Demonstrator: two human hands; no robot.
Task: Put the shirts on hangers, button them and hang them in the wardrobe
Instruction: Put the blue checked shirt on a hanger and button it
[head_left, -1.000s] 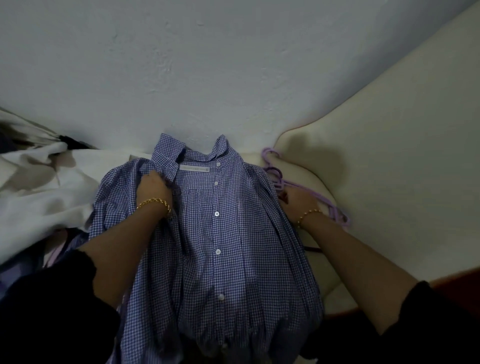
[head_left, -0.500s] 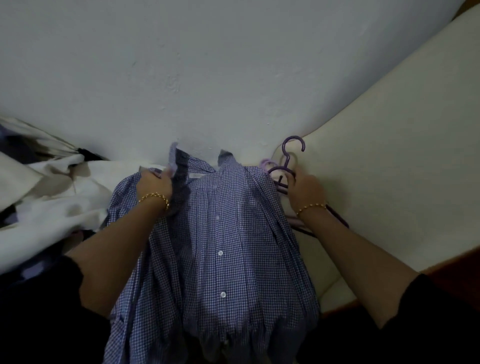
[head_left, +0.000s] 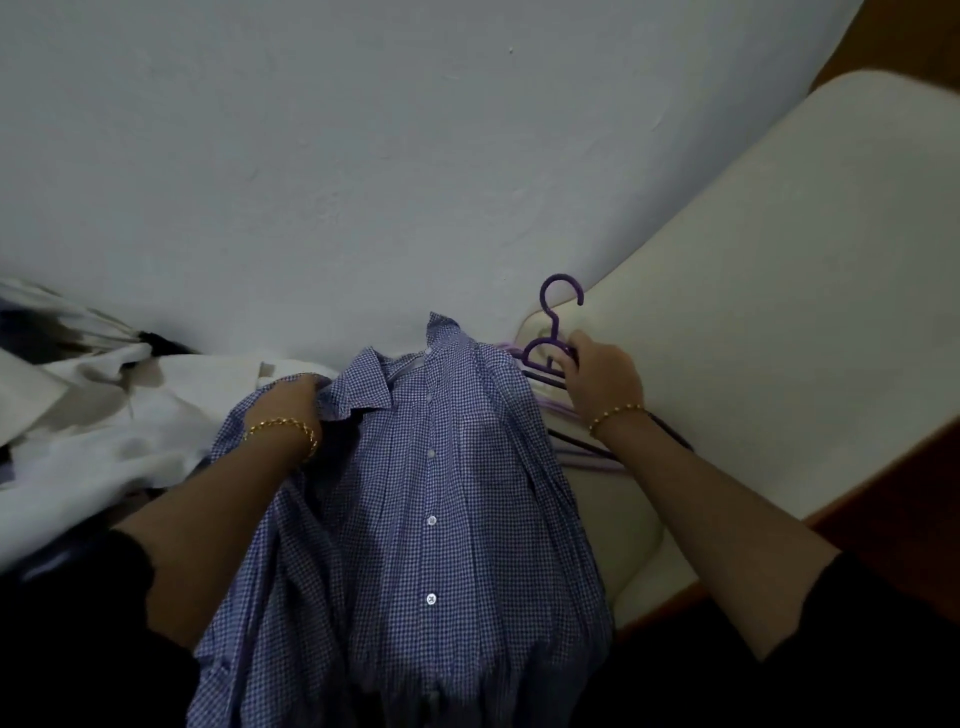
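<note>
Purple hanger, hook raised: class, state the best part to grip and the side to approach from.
Grip the purple hanger at its neck below the hook, from the right, as the right hand does: the hook stands clear, the shirt blocks the left.

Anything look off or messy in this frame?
Nothing damaged or spilled. The checked shirt is rumpled, its collar lopsided near where the left hand grips it. The right hand grips a purple hanger above a loose tangle of other hangers. White clothes lie heaped at left.
</note>
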